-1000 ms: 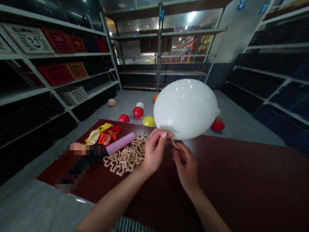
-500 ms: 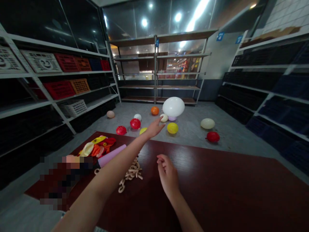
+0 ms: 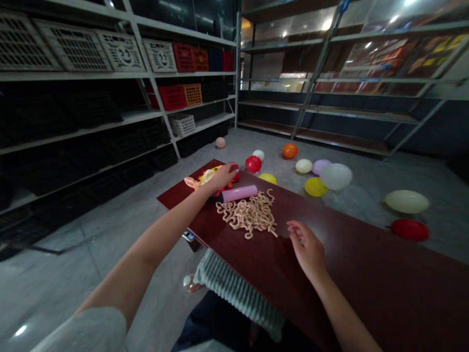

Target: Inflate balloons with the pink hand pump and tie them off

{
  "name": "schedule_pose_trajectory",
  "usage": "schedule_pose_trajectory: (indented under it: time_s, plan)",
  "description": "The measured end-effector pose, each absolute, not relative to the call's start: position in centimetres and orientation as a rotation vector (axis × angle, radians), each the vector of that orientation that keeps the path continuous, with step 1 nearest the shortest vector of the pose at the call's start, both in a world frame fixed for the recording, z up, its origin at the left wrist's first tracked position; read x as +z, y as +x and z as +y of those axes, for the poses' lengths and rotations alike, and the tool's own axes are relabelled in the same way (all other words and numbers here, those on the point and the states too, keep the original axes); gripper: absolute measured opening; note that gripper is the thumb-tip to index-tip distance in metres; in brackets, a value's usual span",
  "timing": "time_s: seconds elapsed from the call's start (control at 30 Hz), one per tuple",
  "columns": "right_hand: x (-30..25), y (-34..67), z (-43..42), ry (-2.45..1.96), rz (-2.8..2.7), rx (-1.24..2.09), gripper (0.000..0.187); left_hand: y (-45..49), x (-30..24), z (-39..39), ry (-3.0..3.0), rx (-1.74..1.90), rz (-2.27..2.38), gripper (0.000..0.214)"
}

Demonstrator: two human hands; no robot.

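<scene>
Covering part of the flat balloons (image 3: 204, 177), left hand (image 3: 222, 177) lies on that pile at the table's far corner; fingertips are hidden, so can't tell if it grips any. Right hand (image 3: 308, 247) hovers loose, half-curled, empty, just beside clips (image 3: 249, 215); pink pump (image 3: 240, 193) lies between pile and clips. Dark red table (image 3: 366, 274), grey floor, shelves (image 3: 91, 77) with crates, blown balloons scattered. White balloon (image 3: 336, 176), held a second ago, now on floor; left hand came from mid-air onto the pile.
</scene>
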State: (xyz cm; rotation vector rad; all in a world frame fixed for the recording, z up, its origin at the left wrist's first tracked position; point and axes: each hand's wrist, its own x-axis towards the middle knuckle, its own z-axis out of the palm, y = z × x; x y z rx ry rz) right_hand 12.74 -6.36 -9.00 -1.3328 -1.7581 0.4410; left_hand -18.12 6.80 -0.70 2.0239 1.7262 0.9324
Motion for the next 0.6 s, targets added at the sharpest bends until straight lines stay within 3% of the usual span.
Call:
schedule_pose_trajectory:
  time_s: [0.3, 0.6]
  plan:
    - [-6.8, 8.4, -3.8, -1.228, -1.956, 0.382, 0.018, -30.3, -3.7, 4.8, 2.018, 0.738, 2.073, 0.033]
    - [-5.5, -0.6, 2.4, -1.026, -2.367, 0.125, 0.042, -32.0, -6.0, 4.6, 2.027, 0.585, 2.201, 0.027]
